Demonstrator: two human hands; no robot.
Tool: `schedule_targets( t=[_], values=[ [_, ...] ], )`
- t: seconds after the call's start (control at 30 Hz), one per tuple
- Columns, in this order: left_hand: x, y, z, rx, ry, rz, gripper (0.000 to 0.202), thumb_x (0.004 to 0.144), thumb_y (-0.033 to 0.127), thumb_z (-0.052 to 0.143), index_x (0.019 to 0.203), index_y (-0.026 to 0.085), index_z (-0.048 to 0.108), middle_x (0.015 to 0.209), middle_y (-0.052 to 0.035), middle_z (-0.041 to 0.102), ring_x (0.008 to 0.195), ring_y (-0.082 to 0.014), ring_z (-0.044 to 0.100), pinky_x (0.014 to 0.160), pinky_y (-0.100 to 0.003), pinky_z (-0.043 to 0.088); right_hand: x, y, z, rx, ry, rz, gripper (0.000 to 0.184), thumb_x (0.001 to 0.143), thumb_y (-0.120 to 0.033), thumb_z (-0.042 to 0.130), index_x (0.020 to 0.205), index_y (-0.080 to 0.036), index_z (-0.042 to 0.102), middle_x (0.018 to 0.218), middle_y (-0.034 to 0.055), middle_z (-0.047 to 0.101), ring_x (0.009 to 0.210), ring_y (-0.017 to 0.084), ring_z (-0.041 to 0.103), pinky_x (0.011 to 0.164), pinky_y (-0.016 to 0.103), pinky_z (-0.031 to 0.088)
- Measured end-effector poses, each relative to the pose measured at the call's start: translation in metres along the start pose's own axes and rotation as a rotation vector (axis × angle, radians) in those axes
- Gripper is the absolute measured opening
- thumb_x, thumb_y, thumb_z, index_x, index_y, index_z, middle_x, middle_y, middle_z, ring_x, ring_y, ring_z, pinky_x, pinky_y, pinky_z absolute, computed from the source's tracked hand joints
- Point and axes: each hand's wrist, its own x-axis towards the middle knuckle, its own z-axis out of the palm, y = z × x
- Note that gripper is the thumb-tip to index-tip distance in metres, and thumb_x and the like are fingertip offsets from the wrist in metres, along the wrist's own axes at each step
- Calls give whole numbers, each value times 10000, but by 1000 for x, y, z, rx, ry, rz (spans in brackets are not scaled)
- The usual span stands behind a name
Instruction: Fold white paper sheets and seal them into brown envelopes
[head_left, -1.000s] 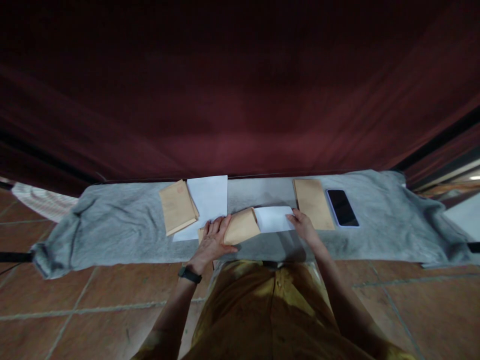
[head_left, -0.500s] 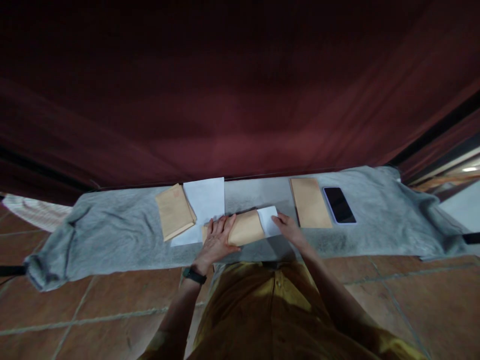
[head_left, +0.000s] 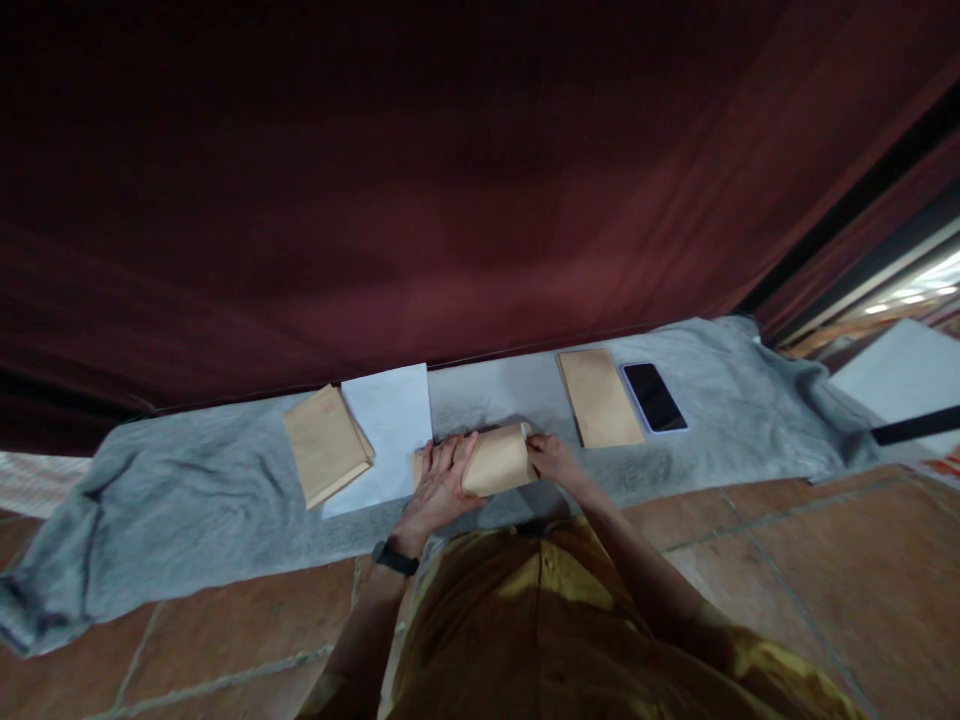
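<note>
A brown envelope [head_left: 499,460] lies on the grey cloth in front of me. My left hand [head_left: 439,487] rests flat on its left part, fingers stretched out, pressing it down. At the envelope's right end, my right hand [head_left: 553,460] has its fingers closed at the opening. Only a thin white edge of folded paper [head_left: 524,431] shows there; the rest sits inside the envelope. My right fingertips are partly hidden at the envelope's mouth. A white sheet [head_left: 390,425] lies just left of my left hand.
Several brown envelopes [head_left: 324,440] lie fanned at the left, overlapping the white sheet. To the right are a stack of brown envelopes [head_left: 600,400] and a phone [head_left: 654,397]. The grey cloth [head_left: 225,480] covers a narrow surface against a dark red hanging fabric [head_left: 480,250].
My right hand has pushed the folded white paper leftward into the envelope, so only a sliver shows now. My left hand stays on the envelope. The view has tilted slightly.
</note>
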Motion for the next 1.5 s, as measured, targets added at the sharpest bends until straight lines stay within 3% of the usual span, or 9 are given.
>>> schedule_targets(
  t=[0.27, 0.47, 0.63, 0.7, 0.9, 1.0, 1.2, 1.37, 1.5],
  values=[
    [0, 0, 1, 5, -8, 14, 1165, 715, 433, 828, 1638, 247, 142, 1532, -185, 422, 1458, -381, 376, 1239, -627, 155, -6, -1, 5, 15, 96, 46, 46, 728, -195, 635, 734, -240, 624, 784, 21, 703, 756, 184, 650, 691, 257, 467],
    [1, 1, -1, 13, -6, 33, 1141, 734, 413, 806, 1637, 237, 131, 1541, -184, 412, 1470, -381, 360, 1241, -632, 145, -7, 1, 9, 136, 192, 130, 284, 746, -223, 629, 1030, -233, 613, 868, 14, 720, 797, 191, 677, 717, 285, 516],
    [5, 1, -4, 35, -10, 68, 1130, 732, 404, 812, 1634, 234, 152, 1582, -193, 382, 1499, -389, 321, 1248, -630, 107, -6, 1, 5, 251, 104, 184, 50, 701, -262, 637, 699, -214, 653, 599, -37, 651, 660, 177, 642, 613, 247, 485],
    [7, 2, -5, 34, -18, 65, 1114, 737, 400, 810, 1632, 233, 167, 1601, -198, 365, 1511, -396, 304, 1246, -638, 98, -6, 0, 4, 266, 90, 188, 119, 704, -292, 626, 620, -209, 640, 551, -39, 630, 610, 171, 622, 569, 238, 465],
    [4, 3, -4, -13, -10, 30, 1077, 784, 398, 791, 1640, 271, 150, 1702, -171, 185, 1571, -391, 159, 1247, -649, 89, -5, -2, 4, 334, 118, 171, 126, 690, -315, 623, 637, -217, 683, 638, -16, 699, 704, 193, 647, 644, 267, 513],
    [-6, 13, 2, -95, 105, -56, 904, 877, 389, 710, 1625, 299, 212, 1707, -139, 188, 1579, -359, 144, 1253, -632, 115, -6, -1, 3, 370, 150, 169, 162, 696, -356, 617, 683, -218, 700, 667, -2, 711, 743, 210, 660, 691, 297, 535],
    [-30, 55, 34, -821, 503, -570, 613, 947, 518, 585, 1478, 255, 426, 1465, -157, 523, 1340, -281, 544, 1098, -487, 470, -9, 0, 6, 436, 217, 187, 281, 714, -446, 602, 808, -205, 710, 753, 33, 737, 810, 232, 675, 749, 329, 551],
    [-21, 89, 45, -1745, 263, -794, 505, 785, 550, 784, 1124, 217, 611, 1111, -105, 728, 1056, -255, 722, 952, -444, 569, -16, -4, 15, 477, 263, 208, 331, 727, -504, 595, 845, -206, 680, 775, 40, 723, 783, 222, 660, 692, 311, 544],
    [5, 103, 43, -1982, 236, -836, 400, 663, 358, 900, 923, 203, 639, 1022, -77, 752, 945, -228, 740, 886, -400, 591, -22, -9, 18, 511, 265, 202, 352, 732, -528, 610, 855, -206, 681, 815, 48, 743, 786, 216, 658, 703, 308, 552]
  ],
)
